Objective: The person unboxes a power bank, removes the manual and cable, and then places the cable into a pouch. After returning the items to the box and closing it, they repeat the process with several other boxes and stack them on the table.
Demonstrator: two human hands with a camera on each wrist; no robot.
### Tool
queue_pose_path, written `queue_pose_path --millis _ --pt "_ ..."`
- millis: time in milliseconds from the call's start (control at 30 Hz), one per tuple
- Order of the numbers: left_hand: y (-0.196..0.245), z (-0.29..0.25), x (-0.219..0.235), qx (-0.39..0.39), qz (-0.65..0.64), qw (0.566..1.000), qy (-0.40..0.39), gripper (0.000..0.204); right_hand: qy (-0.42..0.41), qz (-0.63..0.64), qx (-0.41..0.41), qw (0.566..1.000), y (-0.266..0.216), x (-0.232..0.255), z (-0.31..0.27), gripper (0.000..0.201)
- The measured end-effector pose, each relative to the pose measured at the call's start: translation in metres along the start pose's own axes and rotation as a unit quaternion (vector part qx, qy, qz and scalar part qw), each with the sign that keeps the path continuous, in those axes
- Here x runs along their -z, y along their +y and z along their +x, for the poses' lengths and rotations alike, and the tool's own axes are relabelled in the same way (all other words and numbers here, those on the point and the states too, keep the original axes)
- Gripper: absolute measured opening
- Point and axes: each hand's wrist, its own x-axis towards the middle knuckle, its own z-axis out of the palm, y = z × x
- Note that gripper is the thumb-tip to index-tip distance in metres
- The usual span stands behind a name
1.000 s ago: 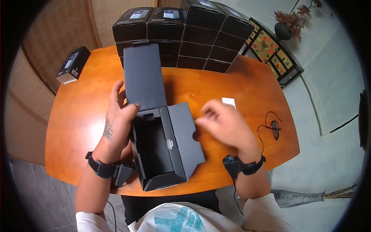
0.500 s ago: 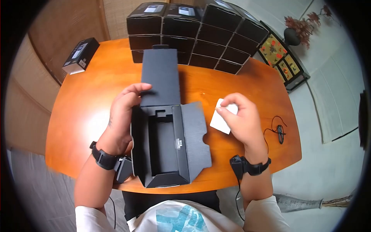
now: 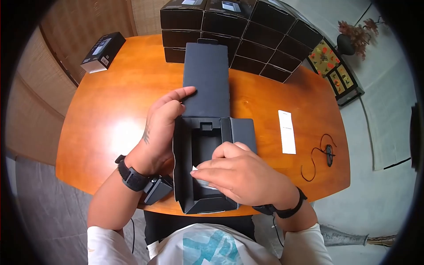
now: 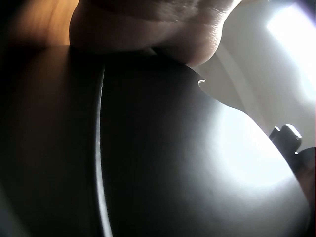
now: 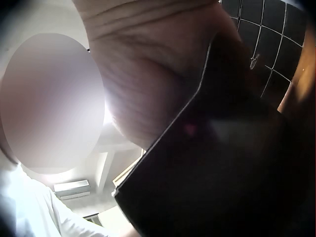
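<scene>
An open black cardboard box (image 3: 184, 172) stands near the table's front edge, its lid (image 3: 206, 79) folded back and away. My left hand (image 3: 161, 123) rests along the box's left side, its index finger touching the lid's edge and its thumb by the back left corner. My right hand (image 3: 238, 172) reaches into the box over the right side flap (image 3: 244, 132). Between its thumb and fingers it pinches a small white piece of paper (image 3: 195, 168), mostly hidden by the hand. The left wrist view shows the box's dark outer wall (image 4: 153, 148) close up.
A narrow white paper strip (image 3: 286, 132) lies on the table right of the box, beside a coiled black cable (image 3: 329, 154). Stacked black boxes (image 3: 265, 35) line the table's back. One more black box (image 3: 104, 51) lies at the back left.
My right hand has moved from the white papers on the table into the box, carrying a white piece. A longer white strip now lies there. My left hand has stayed by the box.
</scene>
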Motion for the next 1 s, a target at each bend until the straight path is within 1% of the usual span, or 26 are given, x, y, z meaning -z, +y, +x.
queue_pose_path --millis 100,200,233,267,300,333,367,400,433,467,533,633,733,767,867,900,933,967,1000 --pt "0.002 -0.001 0.002 -0.002 0.027 1.000 -0.006 0.052 0.023 -0.073 0.022 0.997 0.002 0.001 0.003 0.037" --pt "0.001 0.000 0.003 0.002 0.011 1.000 -0.008 0.052 0.116 -0.078 -0.016 0.990 0.006 0.017 -0.001 0.036" --pt "0.001 0.001 0.004 0.001 0.021 1.000 -0.009 0.052 0.149 -0.107 -0.037 0.982 0.010 0.026 -0.008 0.034" --pt "0.000 0.002 0.006 -0.001 0.031 0.999 -0.011 0.052 0.175 -0.083 -0.074 0.978 0.015 0.039 -0.015 0.033" --pt "0.000 0.003 0.008 -0.003 0.041 0.999 -0.015 0.052 0.240 -0.092 -0.112 0.960 0.024 0.047 -0.023 0.028" --pt "0.000 0.003 0.008 -0.003 0.038 0.999 -0.007 0.052 0.282 -0.116 -0.154 0.940 0.037 0.057 -0.031 0.024" --pt "0.001 0.002 0.006 -0.002 0.033 0.999 -0.002 0.053 0.319 -0.100 -0.257 0.907 0.045 0.066 -0.040 0.023" --pt "0.001 0.002 0.005 0.000 0.027 1.000 0.000 0.053 0.334 -0.097 -0.359 0.866 0.060 0.071 -0.050 0.023" --pt "0.001 0.002 0.007 -0.002 0.023 1.000 -0.020 0.051 0.273 -0.173 -0.438 0.839 0.075 0.076 -0.060 0.027" --pt "-0.001 0.003 0.008 -0.004 0.011 1.000 -0.028 0.052 0.201 -0.190 -0.525 0.805 0.083 0.081 -0.066 0.036" --pt "0.000 0.004 0.009 0.000 0.018 1.000 -0.025 0.053 0.126 -0.141 -0.603 0.775 0.098 0.083 -0.067 0.048" --pt "0.000 0.005 0.008 -0.010 0.037 0.999 -0.020 0.054 0.147 -0.172 -0.556 0.800 0.107 0.070 -0.072 0.061" --pt "-0.002 0.006 0.011 -0.010 0.047 0.999 -0.016 0.055 0.143 -0.107 -0.535 0.826 0.105 0.061 -0.065 0.072" --pt "-0.004 0.007 0.013 -0.010 0.040 0.999 -0.021 0.055 0.133 -0.082 -0.531 0.833 0.101 0.062 -0.062 0.073" --pt "-0.004 0.009 0.015 -0.012 0.023 0.999 -0.035 0.054 0.151 -0.050 -0.473 0.867 0.094 0.058 -0.057 0.064" --pt "-0.003 0.007 0.012 -0.012 0.019 0.999 -0.036 0.054 0.221 0.045 -0.429 0.875 0.091 0.057 -0.053 0.060" --pt "-0.002 0.006 0.011 -0.013 0.015 0.999 -0.034 0.054 0.286 0.141 -0.377 0.869 0.086 0.056 -0.048 0.057" --pt "-0.002 0.006 0.010 -0.011 0.011 0.999 -0.037 0.054 0.344 0.237 -0.321 0.850 0.080 0.055 -0.043 0.054" --pt "-0.003 0.006 0.011 -0.009 0.008 0.999 -0.038 0.054 0.402 0.302 -0.208 0.839 0.070 0.054 -0.039 0.052"
